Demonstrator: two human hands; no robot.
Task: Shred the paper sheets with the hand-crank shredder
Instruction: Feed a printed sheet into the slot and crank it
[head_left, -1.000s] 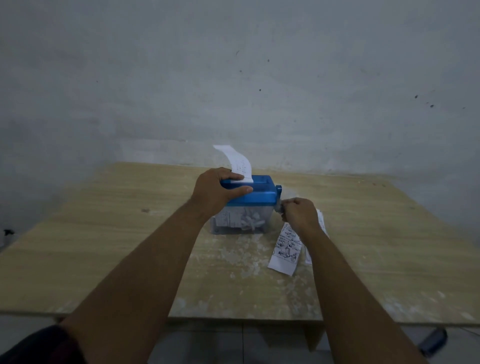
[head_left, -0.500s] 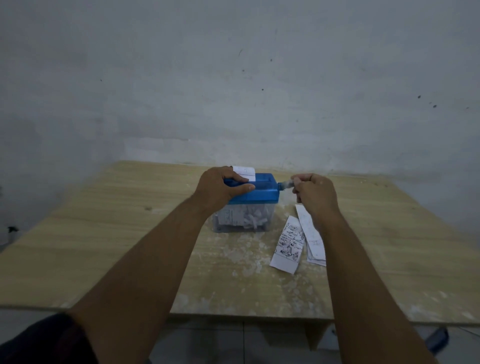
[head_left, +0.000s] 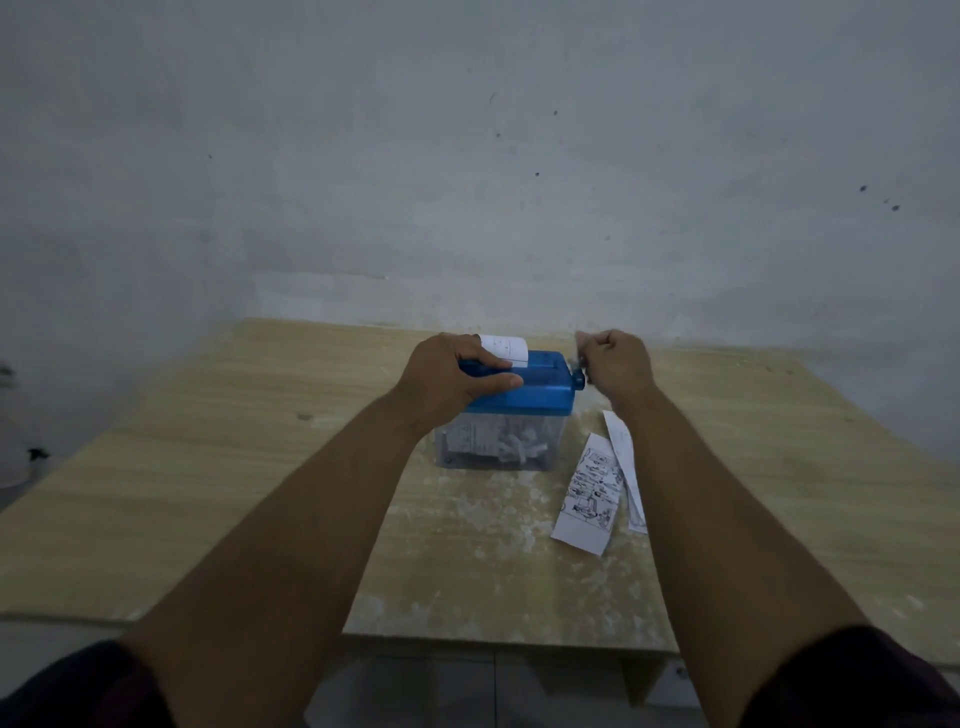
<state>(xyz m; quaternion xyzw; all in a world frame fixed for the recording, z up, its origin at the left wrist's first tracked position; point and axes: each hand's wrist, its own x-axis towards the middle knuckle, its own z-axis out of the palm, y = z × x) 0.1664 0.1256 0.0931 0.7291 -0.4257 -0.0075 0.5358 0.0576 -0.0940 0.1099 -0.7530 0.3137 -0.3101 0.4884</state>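
Left hand (head_left: 452, 379): fingers (head_left: 491, 385) curled over the blue lid of the hand-crank shredder (head_left: 524, 389), centre of frame, clamping it to the bench (head_left: 260, 467). Right hand (head_left: 618, 361): fingers (head_left: 597, 343) closed round the crank (head_left: 577, 371) at the lid's right end. Paper sheet (head_left: 505, 347): short stub standing in the slot, just beside the left fingers. Clear bin (head_left: 498, 447): holds shreds. Spare sheets (head_left: 589, 501): two, flat, right of the bin. Risks: a slackened left grip would let cranking tilt or skid the shredder; the stub may skew and jam; packed shreds may back up.
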